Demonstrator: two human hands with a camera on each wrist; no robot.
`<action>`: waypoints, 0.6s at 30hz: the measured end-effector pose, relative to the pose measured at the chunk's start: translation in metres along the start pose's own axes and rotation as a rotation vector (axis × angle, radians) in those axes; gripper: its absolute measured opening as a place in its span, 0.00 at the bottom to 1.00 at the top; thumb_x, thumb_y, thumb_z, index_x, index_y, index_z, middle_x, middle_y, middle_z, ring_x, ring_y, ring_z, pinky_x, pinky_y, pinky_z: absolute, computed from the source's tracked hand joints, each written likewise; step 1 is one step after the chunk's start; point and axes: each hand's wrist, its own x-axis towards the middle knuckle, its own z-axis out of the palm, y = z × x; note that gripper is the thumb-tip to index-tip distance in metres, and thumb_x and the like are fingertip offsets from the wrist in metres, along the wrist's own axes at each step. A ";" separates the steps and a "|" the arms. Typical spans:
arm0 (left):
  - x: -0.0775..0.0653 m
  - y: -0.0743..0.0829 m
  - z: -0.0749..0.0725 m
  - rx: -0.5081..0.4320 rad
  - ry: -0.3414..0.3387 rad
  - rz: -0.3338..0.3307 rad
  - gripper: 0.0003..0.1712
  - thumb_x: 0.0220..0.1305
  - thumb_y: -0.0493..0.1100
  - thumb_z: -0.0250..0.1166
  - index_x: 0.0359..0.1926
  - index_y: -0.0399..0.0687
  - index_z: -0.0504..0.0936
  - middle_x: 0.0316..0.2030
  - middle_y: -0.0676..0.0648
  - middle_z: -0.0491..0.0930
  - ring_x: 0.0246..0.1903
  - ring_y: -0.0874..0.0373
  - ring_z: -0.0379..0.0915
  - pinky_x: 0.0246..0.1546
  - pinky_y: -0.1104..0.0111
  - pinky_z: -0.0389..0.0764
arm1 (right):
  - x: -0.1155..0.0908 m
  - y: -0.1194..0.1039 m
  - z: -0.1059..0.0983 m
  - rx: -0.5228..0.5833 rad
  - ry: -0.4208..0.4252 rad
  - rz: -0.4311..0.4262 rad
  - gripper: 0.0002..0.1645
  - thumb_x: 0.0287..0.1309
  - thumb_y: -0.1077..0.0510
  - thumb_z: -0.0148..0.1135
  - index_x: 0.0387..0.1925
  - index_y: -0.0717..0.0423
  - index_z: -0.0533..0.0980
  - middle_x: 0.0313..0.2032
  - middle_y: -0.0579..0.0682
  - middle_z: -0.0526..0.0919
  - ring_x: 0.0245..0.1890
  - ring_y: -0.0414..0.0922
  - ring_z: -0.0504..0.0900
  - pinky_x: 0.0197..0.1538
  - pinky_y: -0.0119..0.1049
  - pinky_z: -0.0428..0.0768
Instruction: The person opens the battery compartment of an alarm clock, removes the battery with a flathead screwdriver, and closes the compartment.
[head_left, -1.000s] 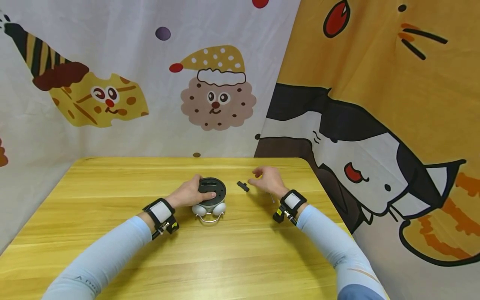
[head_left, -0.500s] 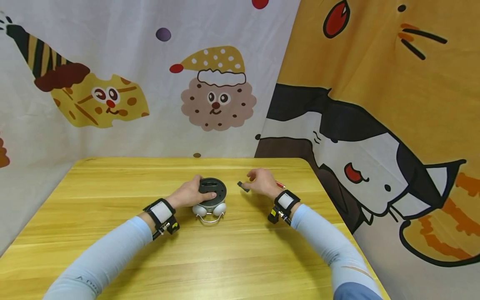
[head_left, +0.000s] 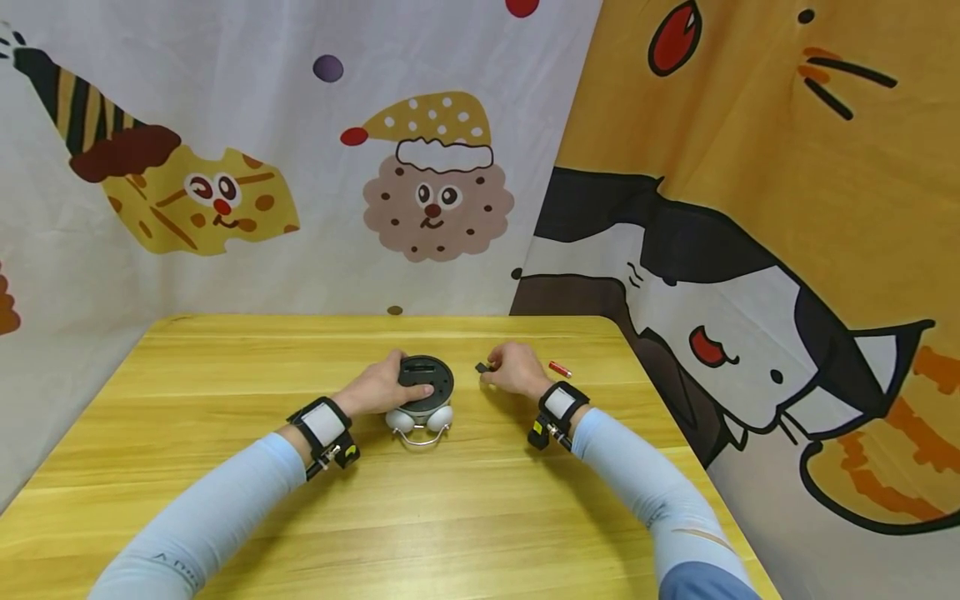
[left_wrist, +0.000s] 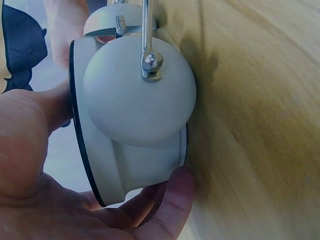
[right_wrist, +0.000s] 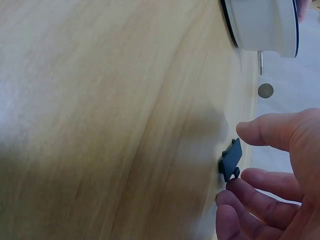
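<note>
A white twin-bell alarm clock lies face down on the table, its round black back up and its bells towards me. My left hand grips it from the left, thumb across the back and fingers around the side. In the left wrist view a white bell fills the middle. To the right of the clock is a small black battery cover. My right hand is at it, thumb on one side and fingertips close against the other, partly hiding it in the head view.
A red battery lies on the table just right of my right hand. The wooden table ends at the back against a patterned curtain. A metal handle juts from the clock's bell end.
My right hand has moved left and slightly towards me, bringing its fingers to the battery cover and uncovering the red battery. My left hand and the clock stay in place.
</note>
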 end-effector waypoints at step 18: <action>0.000 0.001 0.002 -0.017 0.007 -0.022 0.54 0.76 0.66 0.71 0.82 0.35 0.62 0.73 0.26 0.77 0.71 0.34 0.79 0.73 0.43 0.80 | 0.000 -0.004 -0.001 -0.020 -0.041 0.068 0.13 0.68 0.51 0.79 0.50 0.51 0.92 0.47 0.50 0.95 0.47 0.50 0.91 0.53 0.49 0.89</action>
